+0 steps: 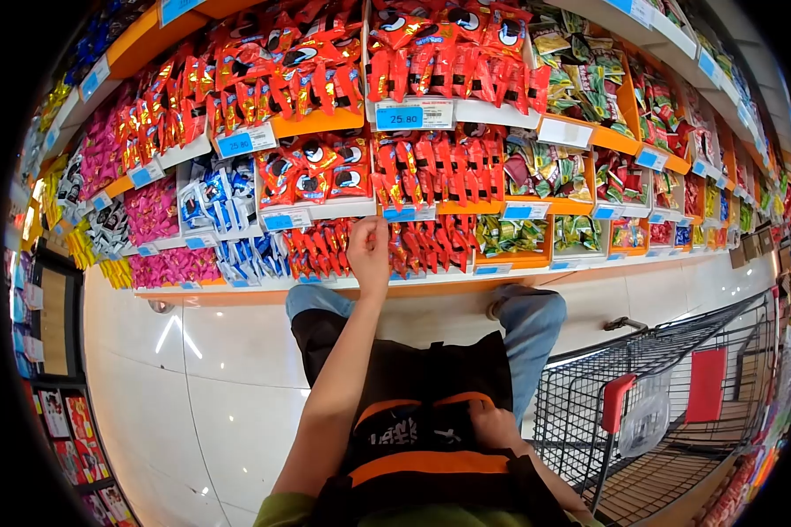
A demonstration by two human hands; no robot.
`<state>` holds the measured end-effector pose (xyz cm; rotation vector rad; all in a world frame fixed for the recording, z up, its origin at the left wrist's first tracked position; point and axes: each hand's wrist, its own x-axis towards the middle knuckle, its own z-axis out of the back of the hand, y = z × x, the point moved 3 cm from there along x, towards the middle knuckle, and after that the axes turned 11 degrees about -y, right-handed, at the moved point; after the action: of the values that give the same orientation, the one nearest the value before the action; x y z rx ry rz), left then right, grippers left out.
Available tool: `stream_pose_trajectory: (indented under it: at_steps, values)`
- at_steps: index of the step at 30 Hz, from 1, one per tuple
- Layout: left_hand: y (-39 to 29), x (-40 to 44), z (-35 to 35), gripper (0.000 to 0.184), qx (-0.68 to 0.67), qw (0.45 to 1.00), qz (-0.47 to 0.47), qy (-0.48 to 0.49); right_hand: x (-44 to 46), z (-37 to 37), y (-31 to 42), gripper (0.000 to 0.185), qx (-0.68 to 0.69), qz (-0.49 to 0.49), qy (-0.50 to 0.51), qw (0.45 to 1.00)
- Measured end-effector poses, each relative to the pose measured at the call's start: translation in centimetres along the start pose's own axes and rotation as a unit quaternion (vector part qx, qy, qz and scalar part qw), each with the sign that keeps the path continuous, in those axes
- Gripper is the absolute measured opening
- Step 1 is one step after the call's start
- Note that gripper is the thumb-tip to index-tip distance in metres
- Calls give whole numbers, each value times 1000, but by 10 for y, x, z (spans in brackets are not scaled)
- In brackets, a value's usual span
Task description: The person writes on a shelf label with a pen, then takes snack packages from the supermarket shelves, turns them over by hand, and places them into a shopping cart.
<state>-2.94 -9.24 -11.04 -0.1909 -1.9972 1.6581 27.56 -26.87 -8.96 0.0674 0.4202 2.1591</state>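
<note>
At the lowest shelf row, the left hand point(369, 250) curls its fingers beside red snack packets point(429, 248); whether it pinches one, I cannot tell. The right hand point(496, 428), grip partly hidden, touches the orange-trimmed black apron point(426, 463).

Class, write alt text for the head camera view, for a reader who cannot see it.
A person's left hand, fingers curled, is raised before the lowest tier of red packets on crowded store shelves. The right hand is at an orange-trimmed black apron. A wire shopping cart stands at right.
</note>
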Motion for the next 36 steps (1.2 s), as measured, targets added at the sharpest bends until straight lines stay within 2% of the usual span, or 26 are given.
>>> stream_pose_trajectory:
  at_steps: [3,6,7,9,11,13,16,17,18,20,22,24,26,29,36]
  values:
    - [5,3,0,15,24,999,30,10,5,6,2,17,9,-15,-90,996]
    - [3,14,-2,12,103,993,-44,26,7,24,7,20,14,-55,-115,992]
    - [2,15,-2,9,151,987,-45,27,10,37,8,19,49,-54,-152,986]
    - [-3,15,-2,9,143,986,-84,21,23,63,4,17,117,-54,-226,966]
    - [-9,10,-4,9,148,982,-107,37,44,69,-5,18,253,-110,-215,937]
    - [-14,1,-1,11,170,977,-114,66,75,70,-11,18,403,-139,-204,881]
    - [-15,-7,6,12,133,976,-156,73,136,47,-12,20,629,-111,-188,746]
    - [-17,-9,9,15,127,980,-110,104,157,47,-4,18,663,-100,-193,716]
    - [-20,-11,10,16,133,977,-137,98,178,48,4,17,696,-89,-197,685]
    - [-22,-14,12,17,146,967,-192,85,221,39,5,19,682,-52,-193,703]
    - [-15,-13,15,23,162,959,-215,92,251,41,13,25,577,-88,-222,781]
    - [-13,-12,15,26,166,959,-211,93,268,44,20,39,426,-53,-334,839]
    - [-12,-13,17,33,178,957,-207,94,272,42,23,42,345,-76,-370,860]
    - [-10,-14,16,41,167,958,-216,89,280,44,27,44,243,-107,-355,897]
    - [11,-16,19,44,110,981,-113,111,287,45,38,33,125,-119,-380,909]
